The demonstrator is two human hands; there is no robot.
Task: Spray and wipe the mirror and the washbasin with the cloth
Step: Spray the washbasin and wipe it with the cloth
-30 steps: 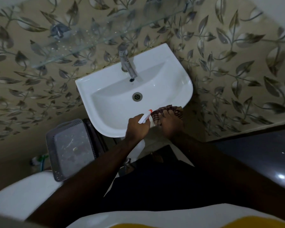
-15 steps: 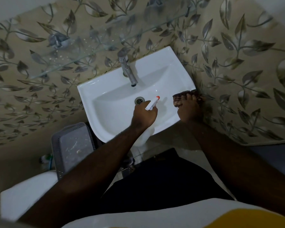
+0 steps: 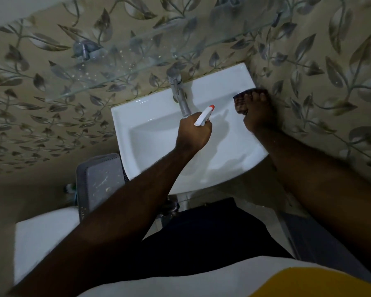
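Pressing cloth (image 3: 240, 102) under right hand (image 3: 258, 113) on washbasin (image 3: 150, 116) rim.

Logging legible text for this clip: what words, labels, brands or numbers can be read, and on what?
None can be read.
Spray bottle in the left hand: no label shows.
Cloth under the right hand: pattern only.
Washbasin and tap: no marking visible.
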